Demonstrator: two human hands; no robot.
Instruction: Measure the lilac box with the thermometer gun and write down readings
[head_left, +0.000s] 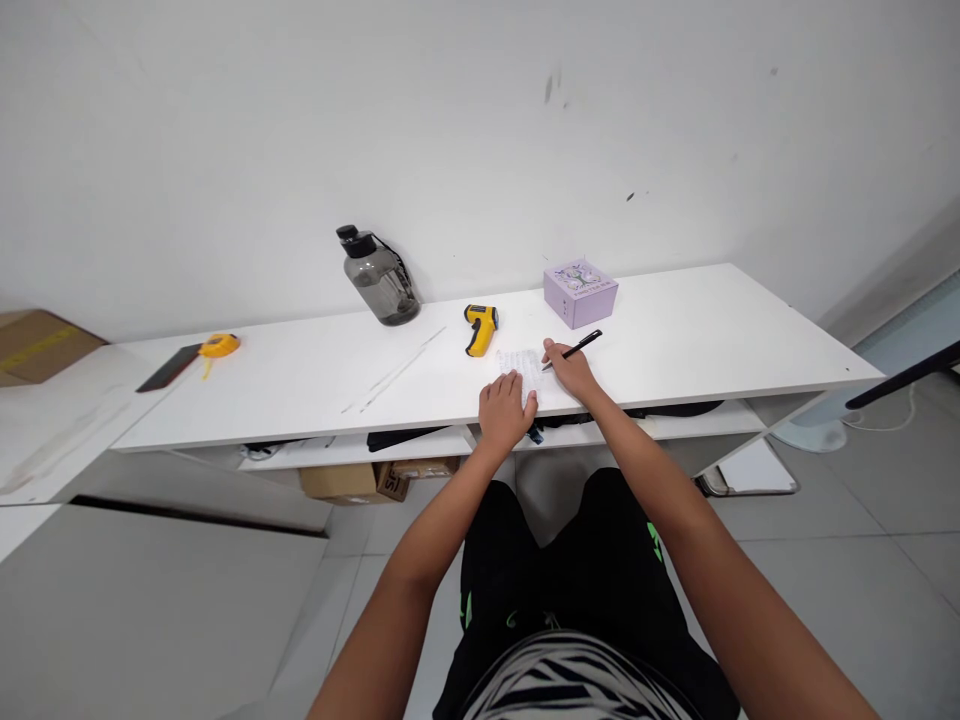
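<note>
Your left hand (504, 408) lies on the paper (529, 368); your right hand (570, 370) grips the pen (585, 342).
Near the left end of the tabletop (690, 330) you have the orange tape measure (219, 346), then the grey bottle (381, 285) at the back edge and the yellow thermometer gun (482, 332) just beyond the paper. Your left hand is palm down, fingers slightly spread, gripping nothing, on the paper near the front edge. Your right fingers are closed around the pen, its tip angled down at the paper; the lilac box (580, 293) sits by the back edge.
</note>
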